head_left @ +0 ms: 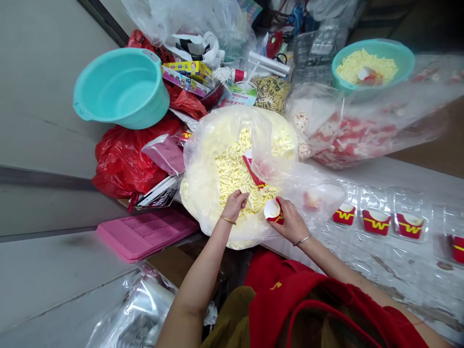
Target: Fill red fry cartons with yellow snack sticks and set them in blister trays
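Closest to you is your red apron (273, 302), right up by the near edge of the bench (435, 181). Your L hand (235, 205) is over the pale yellow sticks (232, 169), fingertips bunched together, tho can't tell if there's a stick btwn them. Your R hand (290, 220) is clamped on a red carton (279, 216), white mouth tipped toward your L hand. All that's over the big clear sack (203, 145), which sits at the bench's near edge w/ the sticks inside. 2nd carton (253, 169) lies on the sticks, partly under the plastic.

Off to the R along the near edge: a row of packed cartons (376, 222) in clear blister trays. Pink tray (145, 234) is L of the sack, toward the bench's left end, w/ a red plastic bag (123, 159) just past it.

Further back, an empty teal tub (116, 89) is up on the left, and toward the far right corner a teal basin (402, 58) has more sticks + a carton.
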A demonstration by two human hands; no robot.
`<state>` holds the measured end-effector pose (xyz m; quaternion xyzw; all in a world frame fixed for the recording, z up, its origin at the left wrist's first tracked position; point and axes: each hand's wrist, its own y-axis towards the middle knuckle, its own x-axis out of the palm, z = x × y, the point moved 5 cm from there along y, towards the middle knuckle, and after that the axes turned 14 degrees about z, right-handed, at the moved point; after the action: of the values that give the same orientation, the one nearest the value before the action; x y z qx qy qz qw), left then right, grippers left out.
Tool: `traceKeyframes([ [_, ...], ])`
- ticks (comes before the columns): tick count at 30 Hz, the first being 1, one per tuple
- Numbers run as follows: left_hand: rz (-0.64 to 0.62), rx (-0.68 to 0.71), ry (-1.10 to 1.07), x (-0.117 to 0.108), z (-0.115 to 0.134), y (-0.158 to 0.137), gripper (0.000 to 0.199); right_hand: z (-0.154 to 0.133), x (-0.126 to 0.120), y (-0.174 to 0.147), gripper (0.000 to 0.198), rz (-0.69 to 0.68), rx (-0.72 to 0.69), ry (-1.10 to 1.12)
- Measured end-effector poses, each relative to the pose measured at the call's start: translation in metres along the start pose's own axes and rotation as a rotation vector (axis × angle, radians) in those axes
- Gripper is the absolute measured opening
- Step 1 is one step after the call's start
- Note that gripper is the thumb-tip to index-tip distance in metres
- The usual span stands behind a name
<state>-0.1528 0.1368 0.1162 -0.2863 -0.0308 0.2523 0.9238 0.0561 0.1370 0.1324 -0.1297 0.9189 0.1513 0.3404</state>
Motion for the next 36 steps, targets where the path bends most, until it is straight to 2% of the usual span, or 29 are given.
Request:
traceKeyframes([
  [3, -0.002, -0.077, -0.156, 0.004, 0.008, -0.013, 0.043, -0.011, 0.007, 0.005, 0.071, -0.008, -0.013, 0.0],
  [6, -0.053, -0.056, -0.16, 0.014, 0.012, -0.025, 0.042, -0.023, 0.012, 0.01, 0.072, -0.011, -0.034, 0.017],
  [8, -0.093, 0.027, -0.054, 0.02, 0.013, -0.031, 0.038, -0.029, 0.013, 0.013, 0.072, -0.008, -0.041, 0.032],
  [12, -0.068, 0.359, 0.395, 0.023, 0.022, -0.041, 0.031, -0.035, 0.013, 0.013, 0.063, -0.009, -0.061, 0.035],
  [14, -0.108, 0.454, 0.557, 0.024, 0.026, -0.044, 0.03, -0.034, 0.012, 0.01, 0.062, -0.002, -0.056, 0.035],
  [17, -0.297, 0.428, 0.553, 0.029, 0.026, -0.047, 0.028, -0.027, 0.009, 0.006, 0.065, 0.019, -0.021, 0.03],
  [19, -0.353, 0.387, 0.52, 0.03, 0.025, -0.047, 0.026, -0.024, 0.008, 0.004, 0.067, 0.019, -0.025, 0.03],
  [23, -0.297, 0.366, 0.53, 0.03, 0.021, -0.045, 0.029, -0.022, 0.006, 0.003, 0.067, 0.034, -0.062, 0.044],
  [29, -0.349, 0.273, 0.395, 0.033, 0.019, -0.046, 0.029, -0.018, 0.004, 0.0, 0.069, 0.063, -0.097, 0.085],
  [32, -0.331, 0.323, 0.464, 0.032, 0.021, -0.048, 0.027, -0.015, 0.004, -0.001, 0.07, 0.062, -0.105, 0.07],
  [36, -0.196, 0.437, 0.581, 0.035, 0.025, -0.055, 0.027, -0.01, 0.005, -0.001, 0.073, 0.055, -0.096, 0.009],
])
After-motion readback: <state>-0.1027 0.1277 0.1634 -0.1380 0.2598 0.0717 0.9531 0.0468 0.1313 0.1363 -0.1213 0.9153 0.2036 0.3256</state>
